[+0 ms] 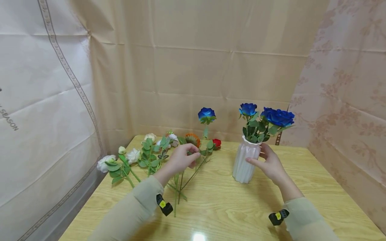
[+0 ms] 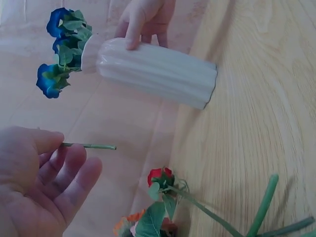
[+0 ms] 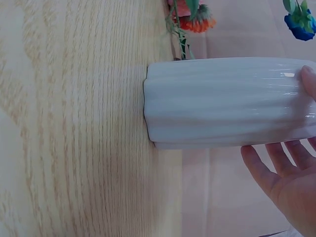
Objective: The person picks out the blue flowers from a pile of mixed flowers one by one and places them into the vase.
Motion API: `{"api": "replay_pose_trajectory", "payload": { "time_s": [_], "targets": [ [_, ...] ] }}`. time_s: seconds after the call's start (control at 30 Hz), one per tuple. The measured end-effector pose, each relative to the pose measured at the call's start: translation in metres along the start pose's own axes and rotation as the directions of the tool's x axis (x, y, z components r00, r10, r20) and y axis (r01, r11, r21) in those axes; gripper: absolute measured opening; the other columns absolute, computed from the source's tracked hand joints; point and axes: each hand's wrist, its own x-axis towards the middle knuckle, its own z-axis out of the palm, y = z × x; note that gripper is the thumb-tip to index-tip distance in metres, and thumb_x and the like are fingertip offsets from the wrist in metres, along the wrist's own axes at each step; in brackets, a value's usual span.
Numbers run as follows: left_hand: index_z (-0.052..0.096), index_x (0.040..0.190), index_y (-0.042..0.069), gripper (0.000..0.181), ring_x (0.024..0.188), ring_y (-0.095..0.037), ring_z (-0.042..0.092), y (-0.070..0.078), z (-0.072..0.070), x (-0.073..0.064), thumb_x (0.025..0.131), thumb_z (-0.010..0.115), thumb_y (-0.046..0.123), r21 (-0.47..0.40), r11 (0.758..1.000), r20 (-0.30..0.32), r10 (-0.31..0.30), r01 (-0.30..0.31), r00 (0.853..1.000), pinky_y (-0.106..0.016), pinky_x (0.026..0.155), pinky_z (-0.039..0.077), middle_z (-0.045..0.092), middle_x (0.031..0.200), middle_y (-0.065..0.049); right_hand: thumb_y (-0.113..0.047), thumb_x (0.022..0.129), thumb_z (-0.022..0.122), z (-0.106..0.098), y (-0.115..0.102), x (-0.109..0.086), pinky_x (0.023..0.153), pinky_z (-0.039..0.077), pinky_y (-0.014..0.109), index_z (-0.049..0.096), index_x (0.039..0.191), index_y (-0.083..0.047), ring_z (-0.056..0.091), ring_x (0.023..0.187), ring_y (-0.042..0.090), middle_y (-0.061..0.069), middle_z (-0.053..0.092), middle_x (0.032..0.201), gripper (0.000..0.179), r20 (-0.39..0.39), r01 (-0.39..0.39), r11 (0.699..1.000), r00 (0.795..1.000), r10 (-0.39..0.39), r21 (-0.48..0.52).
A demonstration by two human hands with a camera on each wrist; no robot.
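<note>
My left hand (image 1: 184, 156) pinches a thin green stem (image 2: 94, 146) between thumb and fingertips. In the head view a single blue rose (image 1: 206, 114) stands upright just above this hand. With thumb in front and fingers behind, my right hand (image 1: 271, 164) holds a white fluted vase (image 1: 243, 164) near its neck. The vase stands tilted slightly on the wooden table, and several blue roses (image 1: 277, 116) with green leaves rise from its mouth. In the right wrist view the fingers (image 3: 259, 170) lie along one side of the vase.
Left of the vase lie loose artificial flowers: white blooms (image 1: 133, 156), an orange flower (image 1: 193, 139) and a red rose (image 1: 216, 144), their stems (image 1: 176, 197) pointing toward the front. Beige cloth (image 1: 193, 67) hangs behind the table (image 1: 217, 207), with more cloth on both sides.
</note>
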Motion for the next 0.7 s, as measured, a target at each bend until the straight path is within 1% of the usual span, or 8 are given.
{"api": "replay_pose_trajectory", "payload": {
  "time_s": [0.13,0.2,0.37,0.53,0.67,0.7],
  "targets": [
    [0.068,0.108,0.011,0.014,0.069,-0.023,0.070,-0.003,-0.002,-0.002,0.101,0.068,0.023,-0.004,1.000,-0.002,0.005,-0.005,1.000,-0.037,0.064,0.059,0.067,0.099,-0.009,-0.044,0.093,0.075,0.000,-0.003,-0.001,0.098,0.045,0.066,0.023,0.161,-0.010,0.041,0.136,0.050,0.024,0.037,0.155,0.092,0.001,0.007,1.000,1.000,-0.007,-0.008],
    [0.068,0.108,0.012,0.013,0.070,-0.022,0.070,-0.004,-0.002,-0.002,0.101,0.068,0.023,0.003,1.000,-0.001,0.002,-0.002,1.000,-0.037,0.064,0.059,0.067,0.099,-0.009,-0.045,0.093,0.075,0.000,-0.003,-0.002,0.098,0.045,0.066,0.024,0.160,-0.010,0.041,0.136,0.050,0.024,0.038,0.154,0.092,-0.001,0.012,1.000,1.000,-0.012,-0.010],
    [0.068,0.107,0.013,0.010,0.069,-0.022,0.068,-0.007,-0.002,-0.004,0.101,0.067,0.022,0.010,1.000,0.014,0.022,-0.022,1.000,-0.037,0.064,0.058,0.067,0.094,-0.008,-0.044,0.093,0.076,-0.003,-0.004,-0.003,0.097,0.046,0.065,0.028,0.158,-0.008,0.043,0.134,0.050,0.024,0.040,0.152,0.089,-0.015,0.043,0.999,0.999,-0.044,-0.032],
    [0.067,0.104,0.012,0.008,0.069,-0.024,0.067,-0.009,-0.002,-0.005,0.101,0.068,0.019,-0.015,0.999,0.009,0.047,-0.047,0.999,-0.036,0.062,0.058,0.068,0.089,-0.006,-0.040,0.094,0.075,-0.010,-0.009,-0.004,0.099,0.044,0.066,0.035,0.154,-0.006,0.045,0.133,0.048,0.020,0.044,0.149,0.079,-0.052,0.098,0.995,0.994,-0.100,-0.029],
    [0.068,0.102,0.012,0.007,0.069,-0.028,0.066,-0.012,-0.004,-0.007,0.101,0.068,0.019,-0.018,0.999,-0.003,0.050,-0.050,0.999,-0.035,0.060,0.057,0.068,0.089,-0.012,-0.039,0.096,0.073,-0.018,-0.017,-0.008,0.099,0.045,0.065,0.041,0.149,-0.006,0.048,0.131,0.045,0.018,0.049,0.144,0.069,-0.075,0.122,0.992,0.990,-0.123,-0.023],
    [0.068,0.103,0.012,0.007,0.069,-0.028,0.066,-0.012,-0.005,-0.007,0.101,0.068,0.019,-0.016,0.999,-0.004,0.050,-0.050,0.999,-0.035,0.060,0.057,0.069,0.090,-0.014,-0.039,0.097,0.072,-0.020,-0.019,-0.009,0.098,0.047,0.062,0.043,0.147,-0.006,0.050,0.129,0.044,0.017,0.050,0.142,0.067,-0.086,0.124,0.992,0.988,-0.126,-0.031]
  ]
}}
